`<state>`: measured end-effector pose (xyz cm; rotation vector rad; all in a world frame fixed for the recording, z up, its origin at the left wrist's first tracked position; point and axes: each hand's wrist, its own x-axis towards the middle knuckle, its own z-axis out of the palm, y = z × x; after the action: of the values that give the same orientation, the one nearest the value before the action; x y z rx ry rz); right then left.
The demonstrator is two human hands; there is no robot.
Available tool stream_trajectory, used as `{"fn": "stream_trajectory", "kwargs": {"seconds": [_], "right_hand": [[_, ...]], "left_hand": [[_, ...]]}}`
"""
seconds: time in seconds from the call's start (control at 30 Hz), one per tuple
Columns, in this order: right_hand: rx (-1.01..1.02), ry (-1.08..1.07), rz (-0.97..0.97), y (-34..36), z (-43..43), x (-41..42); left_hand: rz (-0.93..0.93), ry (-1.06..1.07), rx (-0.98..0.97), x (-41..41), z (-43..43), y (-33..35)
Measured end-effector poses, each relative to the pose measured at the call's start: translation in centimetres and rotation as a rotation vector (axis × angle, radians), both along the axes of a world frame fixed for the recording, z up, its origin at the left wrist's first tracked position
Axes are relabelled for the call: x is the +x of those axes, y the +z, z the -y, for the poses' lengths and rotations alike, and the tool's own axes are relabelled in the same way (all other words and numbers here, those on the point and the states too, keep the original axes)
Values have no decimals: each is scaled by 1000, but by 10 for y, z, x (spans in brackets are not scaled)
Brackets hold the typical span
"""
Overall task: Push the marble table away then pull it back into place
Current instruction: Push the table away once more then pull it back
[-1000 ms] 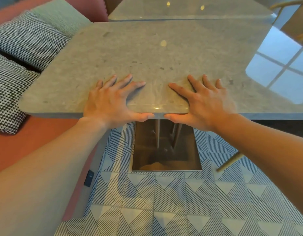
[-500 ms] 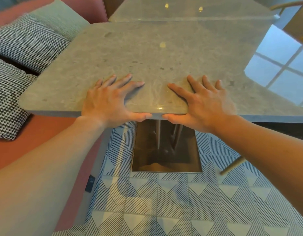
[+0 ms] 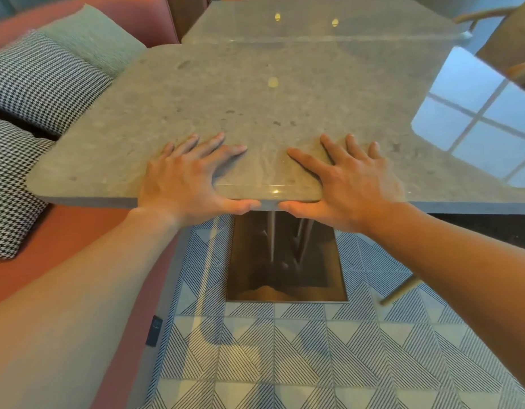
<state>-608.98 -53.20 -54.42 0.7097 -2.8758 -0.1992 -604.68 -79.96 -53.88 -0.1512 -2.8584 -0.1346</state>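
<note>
Marble table (image 3: 255, 98): straight ahead of me, over the patterned tile floor (image 3: 284, 355). Its near edge sits under both my hands.
Left hand (image 3: 181, 178): palm down on the surface at the near edge, left of the middle. The fingers are spread and straight, pointing away and a little to the right. The thumb lies along the face of the edge.
Right hand (image 3: 358, 184): mirrors the left, flat on the surface just right of the middle. The fingers are fanned and the thumb lies against the face of the edge.
Hands together: apart, thumb tips nearly meeting with a small gap, pressed flat rather than wrapped round the slab.
Direction: the near edge runs left to right across my view. The near left corner is rounded and the top stretches away from me.
Long axis: cannot tell, as the right end runs out of view.
Far edge: lies close against a second marble top (image 3: 314, 22), with one seam line between them.
Base: a dark reflective floor plate (image 3: 284, 261) under the near edge, between my wrists.
Left side: the near left corner overhangs a salmon sofa (image 3: 78, 231) with houndstooth cushions (image 3: 45, 81).
Right side: a window reflection (image 3: 476, 128) on the polish.
</note>
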Motion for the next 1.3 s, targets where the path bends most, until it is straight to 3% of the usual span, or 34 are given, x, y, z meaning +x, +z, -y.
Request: {"fn": "stream_trajectory", "kwargs": {"seconds": [0.23,0.4,0.63,1.3], "right_hand": [[-10,-21,39,3,-3,4],[-33,18,135,13,-16,8],[-60,-106,173,25,-152,2],[-53,-19,11,7,-168,-13]], "left_hand": [[18,3,9,-1,1,-3],[210,32,-5,4,-11,7],[345,-229,26,-35,-150,14],[241,-217,-7,-46,-170,9]]}}
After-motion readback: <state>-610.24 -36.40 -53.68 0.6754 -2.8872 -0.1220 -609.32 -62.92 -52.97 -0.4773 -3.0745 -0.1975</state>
